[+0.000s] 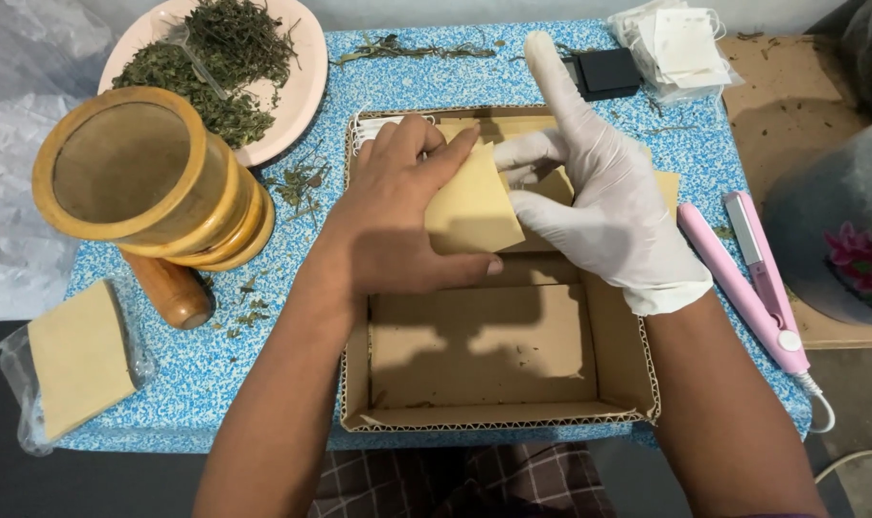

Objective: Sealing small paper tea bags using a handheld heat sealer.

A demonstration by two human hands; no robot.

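1. Tan paper pouch sits mid-frame over the cardboard tray, clamped in the bare left hand.
2. Gloved right hand pinches its edge, forefinger raised.
3. Uneven pulling could likely crease or tear it.

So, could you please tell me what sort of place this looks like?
Probably a small home workbench for packing dried herbs: a plate of dried herbs, a wooden mortar with pestle, and a pink heat sealer beside the cardboard tray.
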